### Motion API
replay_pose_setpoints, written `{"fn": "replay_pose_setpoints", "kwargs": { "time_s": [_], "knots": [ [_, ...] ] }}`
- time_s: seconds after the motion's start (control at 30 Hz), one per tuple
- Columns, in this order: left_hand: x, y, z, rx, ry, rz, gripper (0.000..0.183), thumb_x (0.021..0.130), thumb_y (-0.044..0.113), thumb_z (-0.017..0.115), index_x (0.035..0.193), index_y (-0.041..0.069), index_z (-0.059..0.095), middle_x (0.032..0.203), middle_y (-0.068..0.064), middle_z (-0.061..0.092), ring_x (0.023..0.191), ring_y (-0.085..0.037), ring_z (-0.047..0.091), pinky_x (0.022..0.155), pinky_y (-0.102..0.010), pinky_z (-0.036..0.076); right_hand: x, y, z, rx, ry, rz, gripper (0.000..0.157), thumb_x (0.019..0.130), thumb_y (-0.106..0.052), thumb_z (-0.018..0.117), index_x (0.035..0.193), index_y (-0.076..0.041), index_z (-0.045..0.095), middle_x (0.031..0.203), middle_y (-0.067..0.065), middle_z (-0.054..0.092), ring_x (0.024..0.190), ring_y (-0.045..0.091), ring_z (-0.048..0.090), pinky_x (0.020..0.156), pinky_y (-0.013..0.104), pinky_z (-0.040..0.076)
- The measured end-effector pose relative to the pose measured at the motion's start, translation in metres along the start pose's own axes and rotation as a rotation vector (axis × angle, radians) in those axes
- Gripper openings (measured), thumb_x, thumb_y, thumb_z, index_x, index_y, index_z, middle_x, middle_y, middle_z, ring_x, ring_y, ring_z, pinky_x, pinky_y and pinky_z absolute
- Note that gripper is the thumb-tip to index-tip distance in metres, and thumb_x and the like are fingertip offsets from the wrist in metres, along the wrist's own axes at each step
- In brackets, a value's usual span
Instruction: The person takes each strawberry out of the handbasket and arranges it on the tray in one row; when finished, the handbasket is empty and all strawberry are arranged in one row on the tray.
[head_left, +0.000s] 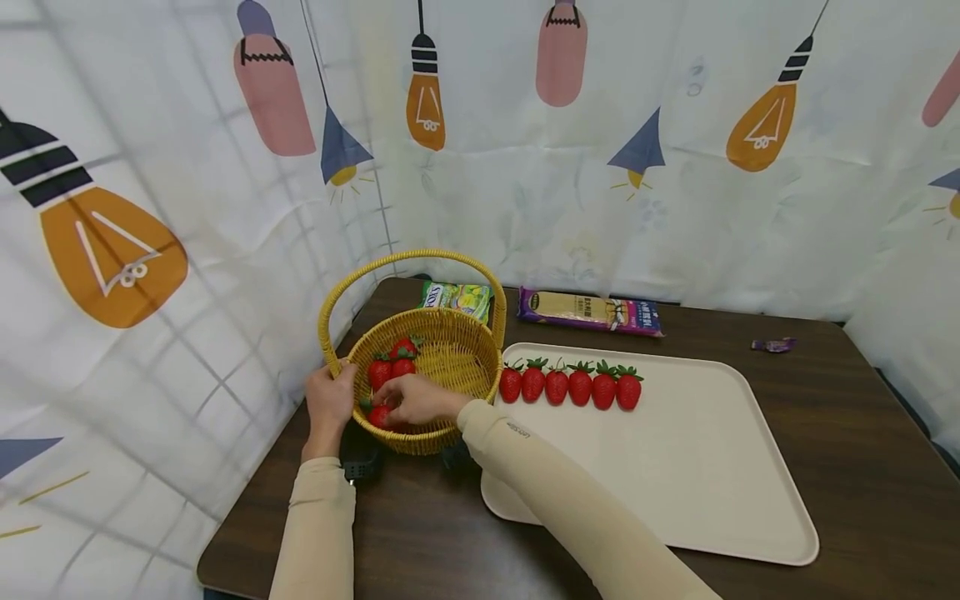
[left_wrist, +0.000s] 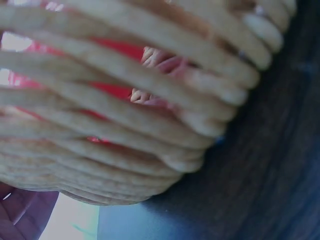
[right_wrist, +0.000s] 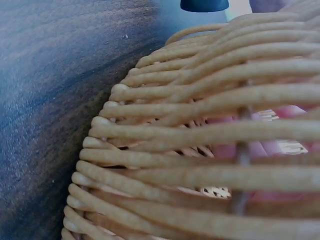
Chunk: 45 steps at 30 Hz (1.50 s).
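A yellow wicker basket [head_left: 459,343] with a tall arched handle stands at the left of the table, tilted a little toward me. My left hand [head_left: 328,406] grips its left rim by the foot of the handle. Inside the basket, my right hand [head_left: 422,400] pinches a strawberry [head_left: 378,417] near the front left wall. More strawberries [head_left: 380,372] lie beyond the fingers on the basket's left side. Both wrist views look at the woven wall [left_wrist: 120,107] from close by; red fruit shows through the gaps in the left one.
Right of the basket lies a beige tray [head_left: 675,467], with several strawberries [head_left: 580,387] in a row along its far left part. Behind are a green candy bag [head_left: 457,298] and a purple noodle packet [head_left: 590,312]. A small purple wrapped candy [head_left: 773,345] sits far right.
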<state>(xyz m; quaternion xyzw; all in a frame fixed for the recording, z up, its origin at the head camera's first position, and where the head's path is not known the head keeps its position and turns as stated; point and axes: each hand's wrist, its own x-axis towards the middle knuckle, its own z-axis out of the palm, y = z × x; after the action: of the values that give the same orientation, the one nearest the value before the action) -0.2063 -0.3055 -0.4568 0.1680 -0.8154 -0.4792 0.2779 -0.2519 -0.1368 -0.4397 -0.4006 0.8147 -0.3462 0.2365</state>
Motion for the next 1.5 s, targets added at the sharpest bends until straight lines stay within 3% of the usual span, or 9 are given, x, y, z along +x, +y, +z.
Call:
{"fn": "replay_pose_setpoints", "kwargs": {
  "time_s": [0.17,0.4,0.6,0.8,1.03,1.2,1.5],
  "knots": [
    [0.000,-0.001,0.000,0.013,-0.007,-0.001,0.035,0.092,0.018,0.053,0.059,0.007,0.047,0.051,0.001,0.030,0.046,-0.019,0.030,0.044,-0.031,0.026,-0.005,-0.001,-0.002,0.015,-0.026,-0.017,0.033,0.085,-0.013,0.074,0.118,-0.012,0.069,0.100,-0.006,0.067,0.085,0.006,0.058,0.073,0.018,0.048],
    [-0.001,0.000,-0.001,0.034,0.000,-0.008,0.033,0.091,0.017,0.053,0.060,0.007,0.048,0.051,0.001,0.031,0.048,-0.020,0.032,0.046,-0.031,0.028,-0.010,-0.003,-0.006,0.005,-0.110,-0.049,0.035,0.085,-0.008,0.072,0.119,-0.015,0.069,0.109,-0.006,0.067,0.093,0.007,0.058,0.080,0.019,0.048],
    [-0.001,-0.001,0.000,0.036,0.000,-0.013,0.032,0.091,0.018,0.053,0.062,0.007,0.049,0.052,0.000,0.032,0.048,-0.020,0.033,0.046,-0.031,0.029,-0.014,-0.005,-0.007,0.039,-0.107,-0.046,0.035,0.084,-0.006,0.071,0.119,-0.013,0.069,0.112,-0.004,0.067,0.097,0.006,0.057,0.080,0.018,0.048],
    [-0.001,-0.002,0.001,0.038,-0.003,-0.010,0.033,0.091,0.019,0.053,0.061,0.007,0.049,0.052,0.000,0.033,0.047,-0.019,0.034,0.046,-0.030,0.030,-0.021,-0.005,-0.010,0.113,-0.046,-0.047,0.035,0.083,-0.007,0.074,0.118,-0.009,0.069,0.107,-0.004,0.067,0.085,0.007,0.056,0.070,0.021,0.049],
    [0.000,-0.004,0.001,0.030,0.002,-0.022,0.032,0.092,0.019,0.055,0.062,0.007,0.050,0.050,0.001,0.034,0.046,-0.018,0.034,0.046,-0.030,0.031,-0.041,-0.002,-0.023,0.184,0.045,-0.034,0.034,0.084,-0.009,0.074,0.117,-0.014,0.068,0.112,-0.006,0.066,0.100,0.009,0.056,0.077,0.021,0.049],
    [0.000,-0.004,0.000,0.016,-0.005,-0.024,0.033,0.092,0.019,0.054,0.061,0.007,0.049,0.049,0.003,0.032,0.045,-0.017,0.030,0.045,-0.030,0.029,-0.059,0.002,-0.031,0.318,0.107,-0.028,0.032,0.085,-0.007,0.073,0.116,-0.014,0.068,0.112,-0.001,0.063,0.095,0.013,0.059,0.073,0.027,0.054],
    [0.002,-0.003,0.001,0.037,-0.005,-0.027,0.034,0.093,0.021,0.053,0.062,0.005,0.052,0.050,0.001,0.035,0.046,-0.018,0.034,0.045,-0.030,0.030,-0.089,0.008,-0.040,0.395,0.166,-0.121,0.032,0.091,-0.007,0.064,0.122,-0.011,0.067,0.123,0.001,0.062,0.084,0.013,0.061,0.072,0.029,0.054]
  ]
}}
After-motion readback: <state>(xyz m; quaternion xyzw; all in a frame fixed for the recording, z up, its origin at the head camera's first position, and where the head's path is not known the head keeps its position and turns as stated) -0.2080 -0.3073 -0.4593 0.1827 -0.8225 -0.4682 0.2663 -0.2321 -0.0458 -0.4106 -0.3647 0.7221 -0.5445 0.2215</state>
